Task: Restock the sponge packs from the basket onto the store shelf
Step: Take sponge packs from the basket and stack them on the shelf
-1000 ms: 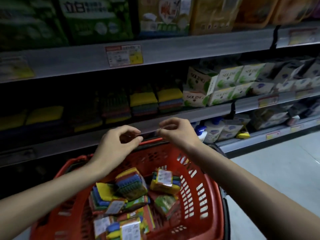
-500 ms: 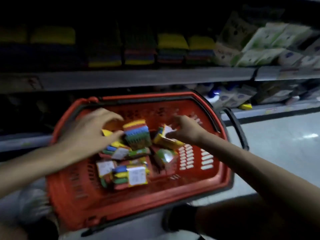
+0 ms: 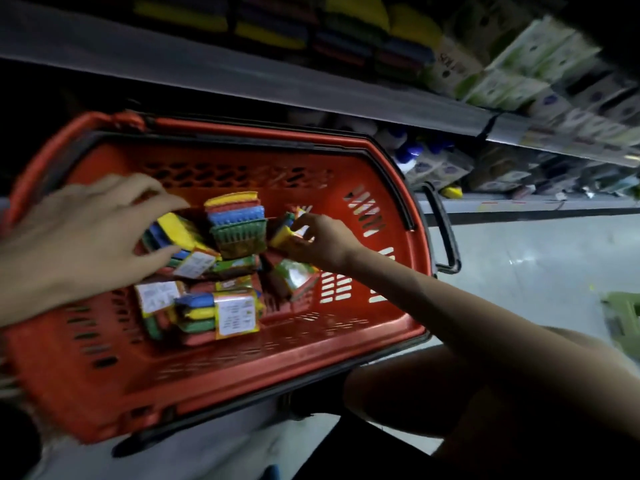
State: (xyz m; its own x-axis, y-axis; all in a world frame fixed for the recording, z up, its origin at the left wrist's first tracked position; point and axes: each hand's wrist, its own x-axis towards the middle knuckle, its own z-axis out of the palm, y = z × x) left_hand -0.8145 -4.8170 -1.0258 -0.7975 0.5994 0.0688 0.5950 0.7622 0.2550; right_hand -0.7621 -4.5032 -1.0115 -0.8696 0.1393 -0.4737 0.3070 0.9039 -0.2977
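Beside dim store shelf (image 3: 242,81): red basket (image 3: 242,368), pale floor (image 3: 519,258).

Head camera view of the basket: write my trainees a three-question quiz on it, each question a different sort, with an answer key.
1. True or false: the red basket holds no sponge packs.
2. The right hand pinches: A) a yellow-edged sponge pack; B) a bottle; C) nothing.
3. Which hand is nearer the basket's black handle?
Key: 1 false; 2 A; 3 the right hand.
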